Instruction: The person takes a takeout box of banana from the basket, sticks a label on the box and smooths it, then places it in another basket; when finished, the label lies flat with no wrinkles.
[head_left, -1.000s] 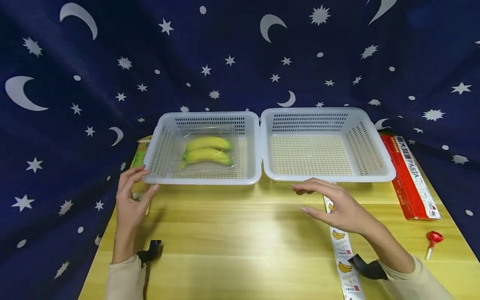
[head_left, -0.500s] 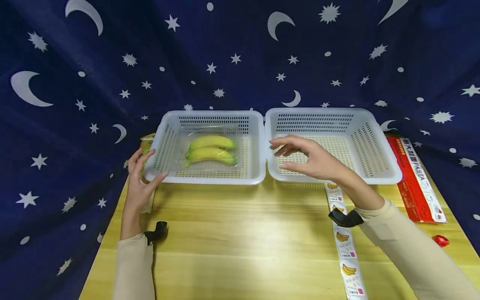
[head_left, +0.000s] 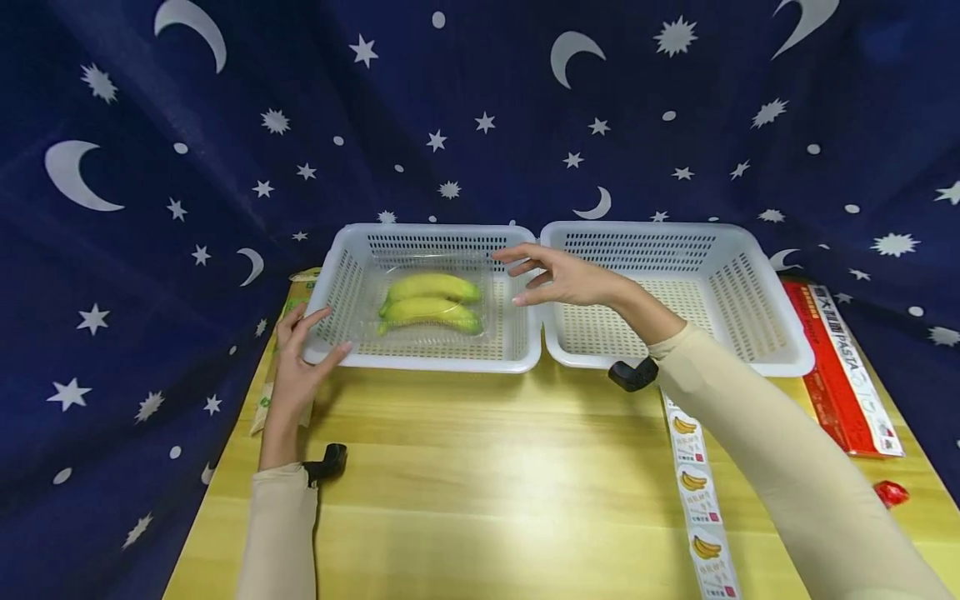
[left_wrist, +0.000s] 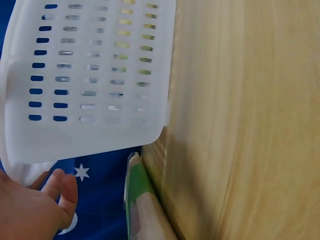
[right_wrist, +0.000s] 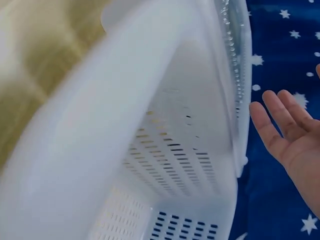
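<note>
Two yellow-green bananas [head_left: 431,313] lie in a clear plastic box [head_left: 405,265] inside the left white basket [head_left: 420,364]. Over that basket's right side, close to the box, my right hand [head_left: 566,279] reaches in from the right with fingers extended and nothing between them. The right wrist view also shows this right hand [right_wrist: 295,132] with spread fingers, apart from any held thing. At the left basket's front left corner is my left hand [head_left: 300,367], its thumb and fingers spread and fingertips right at the rim. In the left wrist view this left hand [left_wrist: 35,210] sits beneath the basket corner.
A second white basket [head_left: 720,229] adjoins on the right. A strip of banana stickers [head_left: 693,483] runs down the table [head_left: 480,492]. A red pasta package [head_left: 840,375] and a red lollipop [head_left: 891,493] lie at the right; a green-and-brown package [head_left: 300,292] lies at the left.
My right hand has moved left and away from me, from in front of the right basket to over the left one. My left hand stays by its corner; the view has shifted slightly.
</note>
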